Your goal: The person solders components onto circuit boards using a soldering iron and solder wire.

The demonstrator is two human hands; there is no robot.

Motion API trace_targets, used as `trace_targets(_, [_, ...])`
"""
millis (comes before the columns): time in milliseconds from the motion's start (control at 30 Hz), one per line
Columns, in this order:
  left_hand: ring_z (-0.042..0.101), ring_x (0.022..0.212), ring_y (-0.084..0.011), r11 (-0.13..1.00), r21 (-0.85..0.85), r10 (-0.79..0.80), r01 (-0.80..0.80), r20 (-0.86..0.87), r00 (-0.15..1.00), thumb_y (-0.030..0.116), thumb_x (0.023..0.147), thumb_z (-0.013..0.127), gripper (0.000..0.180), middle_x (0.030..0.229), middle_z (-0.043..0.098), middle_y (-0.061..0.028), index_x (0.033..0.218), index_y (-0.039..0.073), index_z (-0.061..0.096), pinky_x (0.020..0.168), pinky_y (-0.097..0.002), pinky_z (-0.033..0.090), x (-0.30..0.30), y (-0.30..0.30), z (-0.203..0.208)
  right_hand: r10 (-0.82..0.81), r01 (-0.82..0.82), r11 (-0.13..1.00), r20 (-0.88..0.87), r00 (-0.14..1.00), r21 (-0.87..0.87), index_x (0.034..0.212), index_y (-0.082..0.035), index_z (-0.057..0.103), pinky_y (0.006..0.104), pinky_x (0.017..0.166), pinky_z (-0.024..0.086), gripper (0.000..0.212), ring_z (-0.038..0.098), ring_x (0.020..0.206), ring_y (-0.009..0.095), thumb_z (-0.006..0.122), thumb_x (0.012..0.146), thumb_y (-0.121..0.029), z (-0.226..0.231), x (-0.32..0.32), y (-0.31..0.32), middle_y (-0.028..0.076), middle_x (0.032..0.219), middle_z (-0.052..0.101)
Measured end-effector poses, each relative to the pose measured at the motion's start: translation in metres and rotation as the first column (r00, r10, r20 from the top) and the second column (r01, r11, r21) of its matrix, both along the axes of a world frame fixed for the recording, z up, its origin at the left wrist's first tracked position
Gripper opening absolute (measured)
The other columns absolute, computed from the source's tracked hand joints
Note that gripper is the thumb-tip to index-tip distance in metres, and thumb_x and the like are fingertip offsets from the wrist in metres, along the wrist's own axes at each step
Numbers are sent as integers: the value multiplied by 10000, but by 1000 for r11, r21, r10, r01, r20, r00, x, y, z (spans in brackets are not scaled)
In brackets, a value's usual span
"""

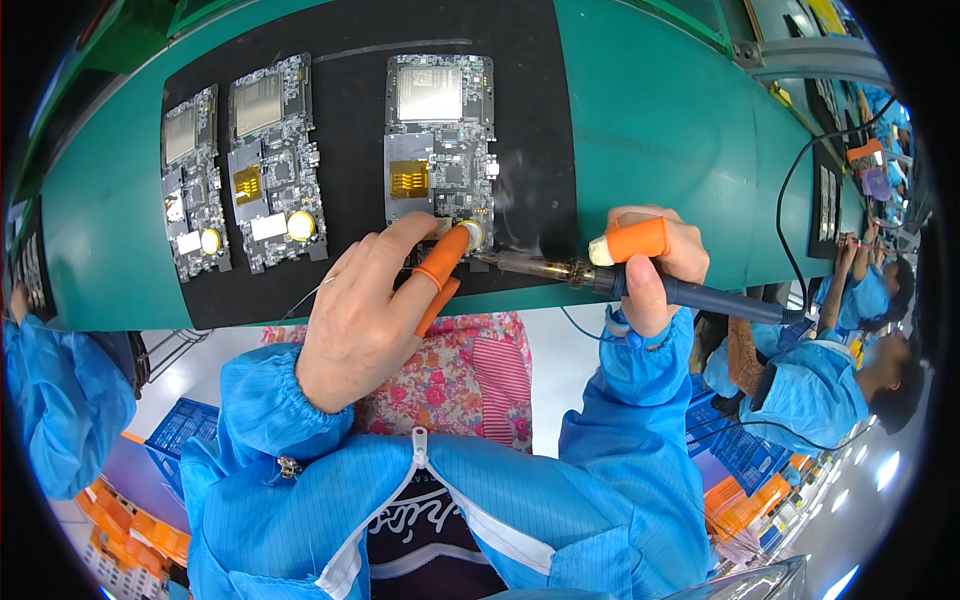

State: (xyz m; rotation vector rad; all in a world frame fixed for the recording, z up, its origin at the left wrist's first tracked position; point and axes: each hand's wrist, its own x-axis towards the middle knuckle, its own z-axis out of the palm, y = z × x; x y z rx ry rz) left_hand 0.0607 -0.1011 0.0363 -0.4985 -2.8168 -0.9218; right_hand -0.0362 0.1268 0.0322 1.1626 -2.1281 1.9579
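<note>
My left hand (365,300), with orange finger cots on two fingers, reaches over the lower end of a circuit board (452,140). One covered fingertip presses beside a round yellow-and-white coin cell (472,235), which it partly hides. A thin solder wire (300,302) runs out from under this closed hand; the held end is hidden. My right hand (655,260), also wearing an orange finger cot, grips a blue-handled soldering iron (720,298). The iron's tip meets the board's lower edge, just below the coin cell. Faint smoke rises close by.
Two similar circuit boards (275,160) (195,180) lie to the left on a black mat (345,130). Beneath it is the green bench top (650,120). The iron's black cord (783,220) loops at the right. Co-workers in blue sit on both sides.
</note>
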Motion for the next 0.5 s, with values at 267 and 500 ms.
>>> trace_targets(267, [550,803,-254,1000,16,19,-19,6,1000,-4,634,687,301,1070,483,-166,919,-51,605,657,-337,476,1,2,-1,11,-8,998,-31,999,65,680,56,560,280,363,265,199,389,375,160,537,730,-135,0,2,0,81,484,437])
trace_targets(500, [564,827,-246,998,43,36,-40,98,995,-18,642,701,338,1065,483,-155,965,-37,603,659,-332,488,7,0,8,-316,317,946,31,948,-66,722,52,583,278,512,413,291,532,529,190,543,741,-236,-7,8,5,114,644,581])
